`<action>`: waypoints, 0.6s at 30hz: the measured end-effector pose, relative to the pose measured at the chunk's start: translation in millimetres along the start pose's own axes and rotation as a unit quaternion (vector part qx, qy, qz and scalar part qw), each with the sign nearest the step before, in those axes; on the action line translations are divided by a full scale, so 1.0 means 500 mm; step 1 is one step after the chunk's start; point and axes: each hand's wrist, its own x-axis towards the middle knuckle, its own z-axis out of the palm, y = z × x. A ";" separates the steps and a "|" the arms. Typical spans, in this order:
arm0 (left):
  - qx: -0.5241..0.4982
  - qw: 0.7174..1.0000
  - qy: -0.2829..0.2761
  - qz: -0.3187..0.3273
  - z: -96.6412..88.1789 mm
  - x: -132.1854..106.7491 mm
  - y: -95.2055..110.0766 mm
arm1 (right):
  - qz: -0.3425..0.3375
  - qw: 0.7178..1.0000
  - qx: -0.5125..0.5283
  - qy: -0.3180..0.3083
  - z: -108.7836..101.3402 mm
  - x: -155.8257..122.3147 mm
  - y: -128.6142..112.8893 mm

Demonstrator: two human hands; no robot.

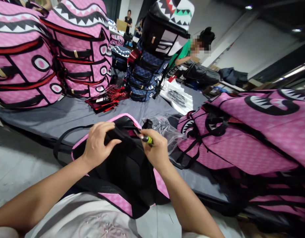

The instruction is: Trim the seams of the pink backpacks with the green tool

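Note:
A black and pink backpack (127, 162) lies tilted at the table's near edge, its black padded side towards me. My left hand (99, 142) is closed on the upper left of its black fabric, fingers curled over and thumb apart from them. In my right hand (156, 147) is a pair of thread snips (147, 138) with a yellow-green and black handle. Their metal tip points left, close to the backpack's top strap area. Whether the blades touch the fabric I cannot tell. A black strap (59, 145) loops out at the backpack's left.
Stacked pink shark-mouth backpacks (80, 49) stand at the left, more pink backpacks (253, 132) at the right. Behind are dark backpacks (144, 72), red tags (105, 100), clear plastic (164, 127) and white printed sheets (178, 96). A person in green (184, 51) is across the grey-covered table (75, 110).

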 end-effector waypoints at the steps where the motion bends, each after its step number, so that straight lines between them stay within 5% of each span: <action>1: 0.037 0.999 -0.012 -0.031 -0.001 0.000 -0.011 | 0.035 0.999 -0.013 -0.002 0.002 0.010 0.007; 4: 0.115 0.975 -0.137 -0.130 -0.001 -0.007 -0.036 | 0.130 0.983 -0.068 -0.115 0.012 0.044 0.017; 7: 0.155 0.951 -0.221 -0.151 0.007 -0.021 -0.042 | 0.152 0.942 -0.124 -0.272 0.031 0.074 0.010; 11: 0.196 0.948 -0.208 -0.143 0.021 -0.029 -0.033 | 0.121 0.894 -0.169 -0.398 0.065 0.096 0.003; 18: 0.210 0.947 -0.201 -0.138 0.042 -0.031 -0.040 | 0.103 0.868 -0.199 -0.443 0.100 0.096 0.010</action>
